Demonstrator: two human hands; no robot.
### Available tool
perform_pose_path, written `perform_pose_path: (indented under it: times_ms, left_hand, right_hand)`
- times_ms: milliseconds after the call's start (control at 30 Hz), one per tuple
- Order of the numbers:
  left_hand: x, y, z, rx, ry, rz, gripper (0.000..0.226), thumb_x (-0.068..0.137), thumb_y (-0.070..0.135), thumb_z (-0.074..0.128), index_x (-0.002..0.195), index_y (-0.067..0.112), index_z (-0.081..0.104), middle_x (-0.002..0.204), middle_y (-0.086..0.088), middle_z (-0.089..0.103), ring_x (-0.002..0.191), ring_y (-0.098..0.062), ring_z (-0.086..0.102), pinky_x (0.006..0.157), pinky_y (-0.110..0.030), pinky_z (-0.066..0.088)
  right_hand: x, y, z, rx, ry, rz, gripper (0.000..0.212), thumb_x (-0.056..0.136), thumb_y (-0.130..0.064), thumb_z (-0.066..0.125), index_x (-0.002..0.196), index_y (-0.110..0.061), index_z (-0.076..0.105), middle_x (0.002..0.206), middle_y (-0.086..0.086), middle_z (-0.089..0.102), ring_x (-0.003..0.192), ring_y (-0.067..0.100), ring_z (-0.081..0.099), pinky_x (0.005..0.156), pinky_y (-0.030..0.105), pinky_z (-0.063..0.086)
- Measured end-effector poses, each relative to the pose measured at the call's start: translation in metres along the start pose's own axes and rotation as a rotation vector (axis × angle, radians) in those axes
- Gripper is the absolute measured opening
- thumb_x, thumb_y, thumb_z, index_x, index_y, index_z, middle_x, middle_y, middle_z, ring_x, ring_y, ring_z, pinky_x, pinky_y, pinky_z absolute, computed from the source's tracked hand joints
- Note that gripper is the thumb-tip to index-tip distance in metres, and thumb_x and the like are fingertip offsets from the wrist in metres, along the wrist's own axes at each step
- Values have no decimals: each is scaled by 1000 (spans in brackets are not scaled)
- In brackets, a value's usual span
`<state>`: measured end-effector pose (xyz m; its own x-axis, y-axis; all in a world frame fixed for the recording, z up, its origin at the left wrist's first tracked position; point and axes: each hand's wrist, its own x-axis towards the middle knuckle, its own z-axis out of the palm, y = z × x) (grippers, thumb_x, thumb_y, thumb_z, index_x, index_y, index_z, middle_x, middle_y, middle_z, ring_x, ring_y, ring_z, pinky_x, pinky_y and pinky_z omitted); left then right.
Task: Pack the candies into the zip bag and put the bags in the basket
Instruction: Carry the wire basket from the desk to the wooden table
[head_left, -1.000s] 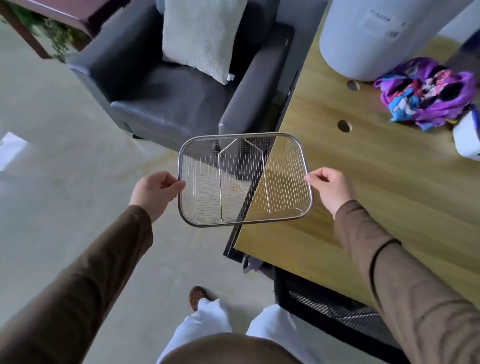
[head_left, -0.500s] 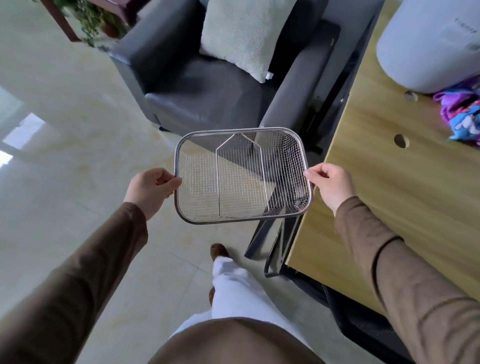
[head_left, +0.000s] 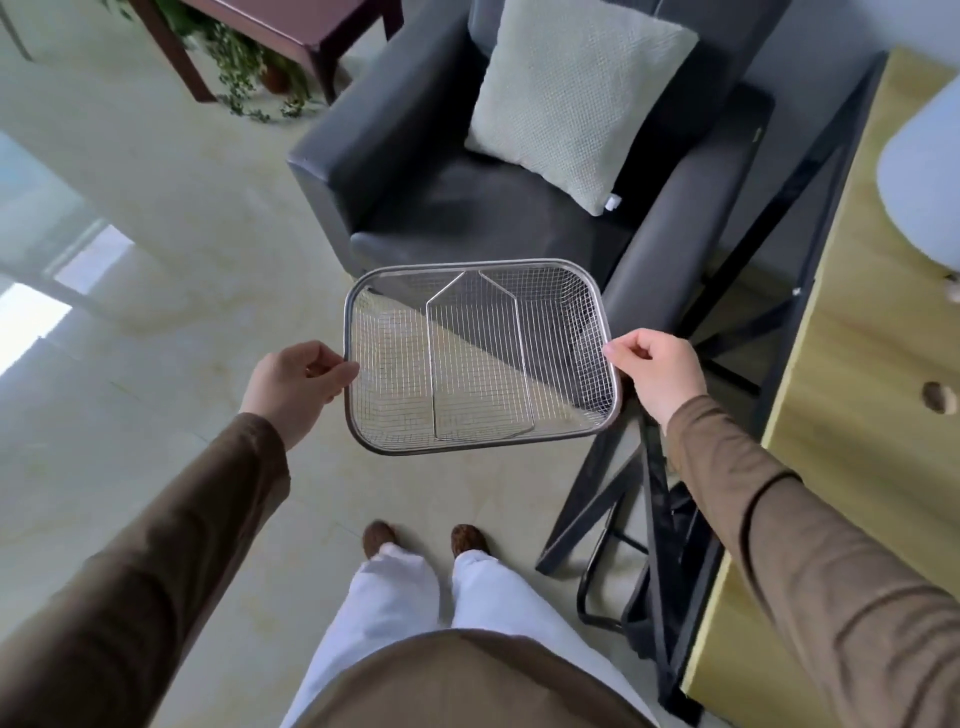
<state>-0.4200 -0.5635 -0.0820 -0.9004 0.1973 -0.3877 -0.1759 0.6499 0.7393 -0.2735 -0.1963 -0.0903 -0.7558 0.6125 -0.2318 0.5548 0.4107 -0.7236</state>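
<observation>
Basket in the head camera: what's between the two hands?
Only the empty wire basket, gripped by left hand and right hand, per head view.

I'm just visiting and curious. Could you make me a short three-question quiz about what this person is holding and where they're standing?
1. True or false: the wire basket already has bags in it.
2. Which holds the basket? A) the left hand only B) the right hand only C) both hands, one on each short side
3. Fill in: the pale cushion leans on the seat of the dark ______.

Key
1. False: it is empty; the floor shows through the mesh.
2. C
3. armchair; the wooden table stands to the person's right.
</observation>
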Motion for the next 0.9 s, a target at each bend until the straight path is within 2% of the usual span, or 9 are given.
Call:
perform_pose_path:
  times_ms: [233, 367, 533, 700, 833, 900]
  left_hand:
    - [92, -3, -63, -2, -38, 20, 18, 90, 23, 76, 75, 15, 70, 72, -8, 68, 69, -24, 59, 85, -50, 59]
    - [140, -3, -94, -3, -65, 41, 20, 90, 22, 77, 72, 17, 69, 72, -7, 68, 68, -24, 59, 84, -51, 59]
    - [200, 2, -122, 3, -94, 60, 20, 91, 21, 76, 72, 16, 69, 70, -7, 66, 68, -23, 58, 78, -40, 53]
    - [279, 7, -146, 17, -130, 65, 21, 89, 24, 78, 71, 16, 70, 68, -6, 66, 65, -23, 57, 75, -39, 51]
    - [341, 19, -169, -8, -119, 68, 12, 76, 39, 75, 75, 28, 71, 65, -5, 64, 63, -24, 55, 73, -39, 50]
    - [368, 23, -183, -6, -104, 70, 10, 76, 39, 75, 75, 30, 72, 64, -5, 64, 63, -24, 56, 74, -40, 51]
  right_hand:
    - [53, -68, 58, -31, 49, 15, 14, 87, -25, 71, 82, -13, 77, 77, 3, 73, 74, 19, 61, 81, 40, 52]
    - [73, -99, 85, -13, 85, 48, 17, 87, -29, 70, 84, -14, 77, 81, 3, 75, 80, 26, 67, 82, 41, 53]
    - [107, -139, 114, -1, 94, 75, 16, 89, -24, 70, 85, -10, 76, 85, 8, 75, 76, 18, 62, 76, 32, 49]
    - [170, -171, 145, 4, 98, 91, 17, 87, -24, 71, 84, -9, 77, 80, 8, 75, 72, 21, 62, 76, 37, 52]
    - [224, -202, 167, -15, 74, 102, 15, 87, -26, 70, 82, -13, 76, 75, 1, 72, 70, 19, 61, 77, 39, 52]
    - [250, -222, 177, -16, 56, 104, 14, 87, -28, 70, 81, -17, 75, 73, -2, 70, 69, 17, 60, 77, 40, 52]
